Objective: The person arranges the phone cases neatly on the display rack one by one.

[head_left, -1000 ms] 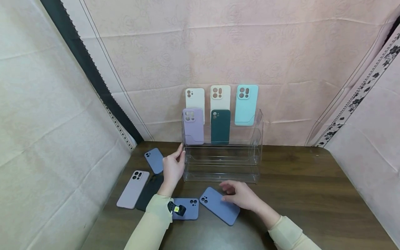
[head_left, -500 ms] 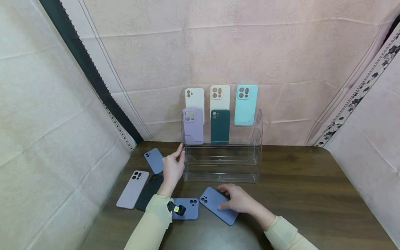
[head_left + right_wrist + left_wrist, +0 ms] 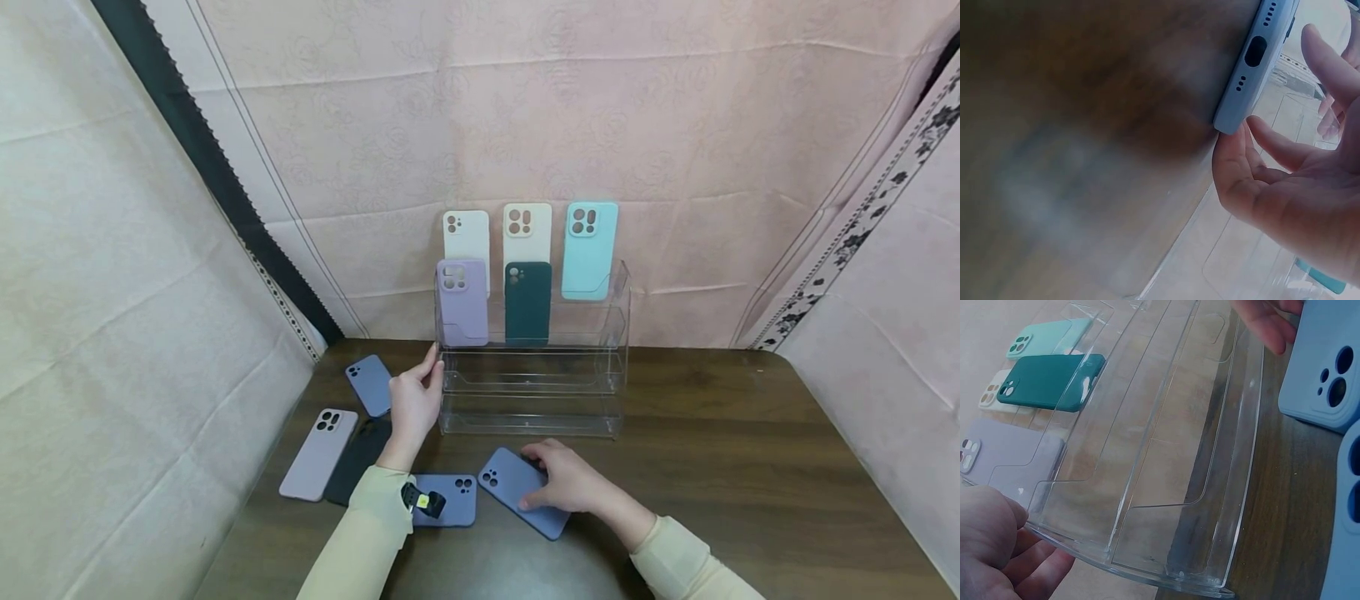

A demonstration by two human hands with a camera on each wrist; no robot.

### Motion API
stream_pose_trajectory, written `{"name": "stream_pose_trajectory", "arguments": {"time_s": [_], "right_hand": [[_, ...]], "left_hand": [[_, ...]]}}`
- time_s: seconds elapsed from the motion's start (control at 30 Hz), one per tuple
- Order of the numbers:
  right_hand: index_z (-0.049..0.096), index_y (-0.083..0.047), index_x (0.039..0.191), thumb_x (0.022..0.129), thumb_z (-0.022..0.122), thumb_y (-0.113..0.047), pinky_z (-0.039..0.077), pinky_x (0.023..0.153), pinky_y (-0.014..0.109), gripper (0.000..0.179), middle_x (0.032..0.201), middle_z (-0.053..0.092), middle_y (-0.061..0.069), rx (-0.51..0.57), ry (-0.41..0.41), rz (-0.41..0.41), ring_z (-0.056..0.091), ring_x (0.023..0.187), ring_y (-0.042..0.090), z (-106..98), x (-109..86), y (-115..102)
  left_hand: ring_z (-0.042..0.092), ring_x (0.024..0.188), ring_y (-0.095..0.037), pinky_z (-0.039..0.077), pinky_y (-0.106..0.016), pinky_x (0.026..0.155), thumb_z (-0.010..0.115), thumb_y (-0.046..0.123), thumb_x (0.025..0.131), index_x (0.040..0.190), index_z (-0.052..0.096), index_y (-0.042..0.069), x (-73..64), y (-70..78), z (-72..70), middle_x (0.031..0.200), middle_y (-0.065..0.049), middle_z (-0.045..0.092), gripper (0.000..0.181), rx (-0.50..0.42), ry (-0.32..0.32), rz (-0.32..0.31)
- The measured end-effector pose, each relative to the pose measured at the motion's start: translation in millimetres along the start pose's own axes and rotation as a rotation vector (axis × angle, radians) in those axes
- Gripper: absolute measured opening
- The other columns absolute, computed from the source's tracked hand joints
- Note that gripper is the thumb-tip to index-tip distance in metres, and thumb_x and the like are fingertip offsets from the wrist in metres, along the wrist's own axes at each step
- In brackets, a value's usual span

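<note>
Clock taken from the rack's middle, head view. Pale lilac case and dark case lie at 8, small blue case at 9, all flat on the desk. Left hand pinches the rack's side edge at 9. Sideways blue case at 7, partly covered. Clear rack holds lavender case at 10, white case at 11, cream case and green case at 12, turquoise case at 1. Angled blue case on the desk at 6; right hand spans it, fingers at far edge, thumb over the face; can't tell if gripped. Five up, five flat: looks about halfway. Versus a second ago: right thumb has crossed from far edge toward near edge; left hand, rack and cases look the same.
</note>
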State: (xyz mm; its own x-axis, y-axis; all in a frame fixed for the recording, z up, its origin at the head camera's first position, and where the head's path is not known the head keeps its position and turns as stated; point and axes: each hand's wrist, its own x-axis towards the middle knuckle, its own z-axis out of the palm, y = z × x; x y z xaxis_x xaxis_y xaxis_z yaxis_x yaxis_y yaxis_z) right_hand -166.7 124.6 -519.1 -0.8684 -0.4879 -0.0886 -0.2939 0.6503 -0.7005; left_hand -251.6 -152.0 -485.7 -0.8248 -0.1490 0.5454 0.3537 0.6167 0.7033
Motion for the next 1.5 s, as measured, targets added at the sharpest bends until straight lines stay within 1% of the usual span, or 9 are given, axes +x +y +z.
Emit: {"name": "stream_pose_trajectory", "arguments": {"time_s": [0.3,0.43,0.57,0.63,0.8,0.9,1.17,1.33,1.5], "right_hand": [[0.059,0.004,0.145,0.076,0.099,-0.034,0.054,0.091,0.049,0.088,0.131,0.061,0.017,-0.053,-0.002,0.023,0.059,0.110,0.028,2.0,4.0,-5.2],[0.060,0.004,0.144,0.073,0.101,-0.034,0.054,0.090,0.050,0.090,0.130,0.061,0.018,-0.073,0.006,0.024,0.058,0.109,0.028,4.8,4.5,-7.0],[0.062,0.004,0.140,0.068,0.103,-0.031,0.055,0.089,0.050,0.090,0.129,0.061,0.018,-0.098,0.018,0.021,0.059,0.107,0.029,7.1,4.5,-9.1],[0.063,0.004,0.139,0.067,0.104,-0.030,0.056,0.089,0.050,0.089,0.129,0.061,0.018,-0.110,0.021,0.025,0.060,0.107,0.029,7.8,4.7,-9.6],[0.065,0.003,0.135,0.066,0.105,-0.029,0.057,0.091,0.051,0.086,0.127,0.062,0.018,-0.122,0.022,0.044,0.061,0.108,0.030,8.6,6.3,-10.5],[0.065,0.002,0.133,0.066,0.105,-0.028,0.057,0.089,0.051,0.084,0.124,0.062,0.016,-0.118,0.020,0.055,0.061,0.105,0.029,8.3,7.7,-11.2],[0.065,0.000,0.134,0.063,0.107,-0.029,0.057,0.088,0.051,0.087,0.121,0.064,0.015,-0.124,0.021,0.084,0.062,0.102,0.028,8.4,9.7,-10.0],[0.064,0.001,0.135,0.064,0.106,-0.029,0.056,0.089,0.052,0.088,0.119,0.065,0.013,-0.115,0.015,0.094,0.062,0.102,0.028,8.2,9.9,-8.0],[0.063,0.001,0.137,0.073,0.102,-0.025,0.057,0.089,0.052,0.079,0.121,0.067,0.015,-0.069,0.007,0.100,0.064,0.106,0.030,4.9,8.3,-4.6]], "left_hand": [[0.047,0.043,-0.012,0.037,-0.028,0.041,0.070,0.014,0.106,0.141,0.069,0.008,-0.3,-2.6,0.7,0.089,-0.014,0.080,0.036,0.004,0.011,0.015],[0.047,0.042,-0.012,0.036,-0.028,0.040,0.071,0.013,0.106,0.141,0.069,0.008,-0.7,-3.5,1.1,0.089,-0.015,0.080,0.036,0.003,0.015,0.017],[0.047,0.043,-0.012,0.037,-0.027,0.041,0.070,0.015,0.106,0.141,0.069,0.007,-1.0,-3.5,0.7,0.091,-0.015,0.080,0.035,0.007,0.017,0.018],[0.046,0.042,-0.012,0.037,-0.027,0.041,0.070,0.015,0.106,0.140,0.069,0.007,-1.2,-3.4,0.4,0.090,-0.015,0.080,0.035,0.005,0.018,0.016],[0.044,0.041,-0.012,0.035,-0.028,0.040,0.071,0.014,0.106,0.140,0.070,0.007,-1.1,-3.1,0.0,0.086,-0.014,0.079,0.035,0.008,0.020,0.017],[0.044,0.041,-0.012,0.036,-0.028,0.041,0.070,0.014,0.106,0.140,0.070,0.007,-0.5,-3.0,0.1,0.085,-0.014,0.079,0.035,0.014,0.020,0.021],[0.048,0.043,-0.013,0.038,-0.027,0.042,0.070,0.015,0.106,0.141,0.069,0.008,-0.4,-2.4,0.0,0.087,-0.014,0.079,0.036,0.007,0.012,0.014],[0.052,0.046,-0.013,0.039,-0.027,0.043,0.071,0.014,0.106,0.140,0.069,0.009,-0.9,-2.3,0.6,0.095,-0.015,0.081,0.035,0.005,0.017,0.016],[0.051,0.046,-0.012,0.039,-0.027,0.042,0.071,0.014,0.106,0.141,0.069,0.008,-0.8,-1.9,1.0,0.090,-0.014,0.080,0.036,0.005,0.015,0.023]]}}
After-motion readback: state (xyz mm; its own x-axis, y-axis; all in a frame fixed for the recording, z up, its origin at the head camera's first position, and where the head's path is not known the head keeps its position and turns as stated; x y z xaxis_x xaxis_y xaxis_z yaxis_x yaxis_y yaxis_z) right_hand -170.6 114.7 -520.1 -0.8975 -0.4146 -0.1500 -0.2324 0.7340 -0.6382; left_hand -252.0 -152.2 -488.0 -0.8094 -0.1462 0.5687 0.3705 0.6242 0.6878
